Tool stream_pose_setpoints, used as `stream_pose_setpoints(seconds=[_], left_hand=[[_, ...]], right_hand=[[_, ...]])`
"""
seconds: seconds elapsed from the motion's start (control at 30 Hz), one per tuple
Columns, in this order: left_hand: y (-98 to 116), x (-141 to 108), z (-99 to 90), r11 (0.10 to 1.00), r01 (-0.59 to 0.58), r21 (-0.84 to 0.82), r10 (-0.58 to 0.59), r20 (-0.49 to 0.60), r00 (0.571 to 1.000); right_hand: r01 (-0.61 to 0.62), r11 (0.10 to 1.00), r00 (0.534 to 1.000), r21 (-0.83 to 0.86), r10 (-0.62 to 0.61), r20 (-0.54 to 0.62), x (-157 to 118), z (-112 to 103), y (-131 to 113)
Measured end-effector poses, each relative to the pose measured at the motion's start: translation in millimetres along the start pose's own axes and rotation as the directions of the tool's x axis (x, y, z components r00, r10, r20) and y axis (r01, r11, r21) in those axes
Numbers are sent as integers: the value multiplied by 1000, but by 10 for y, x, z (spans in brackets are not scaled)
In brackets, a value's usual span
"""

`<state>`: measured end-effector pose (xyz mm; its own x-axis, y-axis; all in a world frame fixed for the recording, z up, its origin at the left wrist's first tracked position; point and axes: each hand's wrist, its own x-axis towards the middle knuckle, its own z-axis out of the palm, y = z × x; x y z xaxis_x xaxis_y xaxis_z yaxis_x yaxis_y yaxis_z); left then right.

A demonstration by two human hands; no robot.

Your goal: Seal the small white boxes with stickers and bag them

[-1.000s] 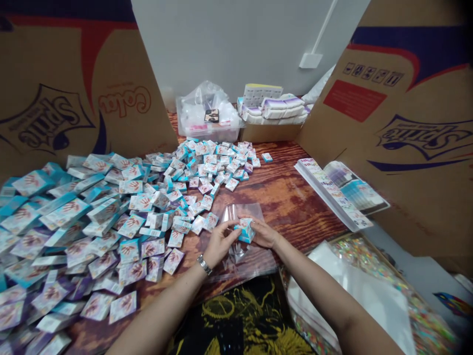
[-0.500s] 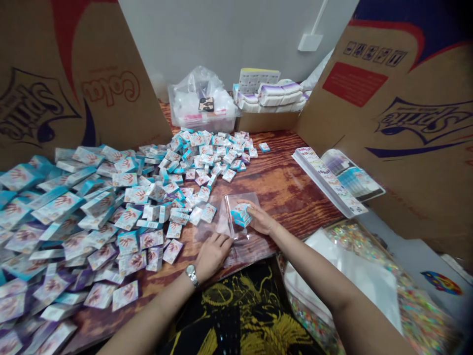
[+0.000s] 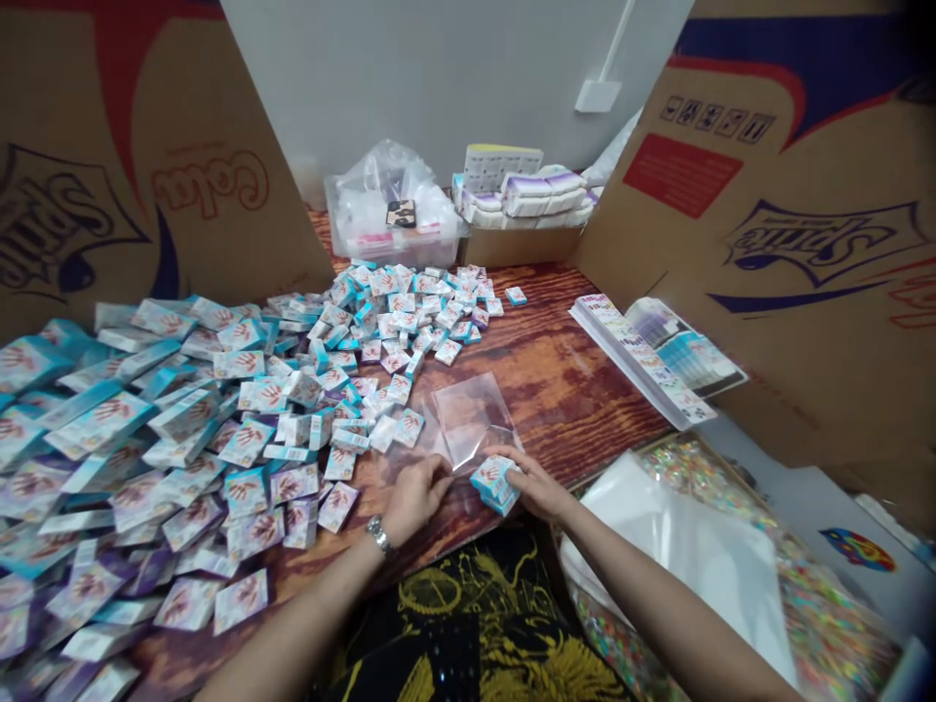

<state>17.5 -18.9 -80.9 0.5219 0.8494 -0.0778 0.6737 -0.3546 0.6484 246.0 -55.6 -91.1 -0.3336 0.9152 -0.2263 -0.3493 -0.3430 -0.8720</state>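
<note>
A small stack of blue-and-white boxes (image 3: 494,480) is gripped in my right hand (image 3: 539,487), just above the table's near edge. My left hand (image 3: 418,499), with a metal-banded watch on its wrist, pinches the near edge of a clear plastic bag (image 3: 472,414). That bag lies flat on the wood-grain table, just beyond both hands. More clear film spreads to its left, partly under loose boxes. A large heap of similar small boxes (image 3: 249,439), blue or purple with a hand picture, covers the table's left side.
Large cardboard cartons stand at the left (image 3: 219,234) and right (image 3: 731,175). At the back are a plastic tub (image 3: 395,244) with bags and a low carton (image 3: 523,244) of packets. Printed sheets (image 3: 643,361) lie at right, above a box of colourful bits (image 3: 826,575).
My right hand has drawn the box stack toward me, off the plastic bag and down to its near edge. My left hand stays at the bag's edge.
</note>
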Motion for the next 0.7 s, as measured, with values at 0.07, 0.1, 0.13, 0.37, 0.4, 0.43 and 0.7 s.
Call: stream_pose_setpoints(seconds=[0.07,0.1,0.13,0.37,0.4,0.43,0.7], left_hand=[[-30,36,-25,998,13,-62,-12,25,1000],[-43,49,-35,996,16,-86,-13,39,999],[-54,59,-44,994,19,-104,-13,51,999],[-16,28,-112,999,32,4,-32,9,999],[-5,8,-111,999,28,41,-28,-9,1000],[5,-13,-103,997,24,78,-22,-25,999],[128,-104,3,936,-90,341,87,25,996]], right_hand=[[-31,998,1000,59,31,2,22,-27,-4],[-42,997,999,67,42,4,29,-41,-9],[-50,997,999,66,50,8,35,-58,-14],[-110,994,992,9,109,69,55,-177,-41],[-115,993,990,0,114,76,54,-183,-51],[-117,993,990,-16,118,83,51,-186,-63],[-106,989,990,-102,114,84,29,-153,-120]])
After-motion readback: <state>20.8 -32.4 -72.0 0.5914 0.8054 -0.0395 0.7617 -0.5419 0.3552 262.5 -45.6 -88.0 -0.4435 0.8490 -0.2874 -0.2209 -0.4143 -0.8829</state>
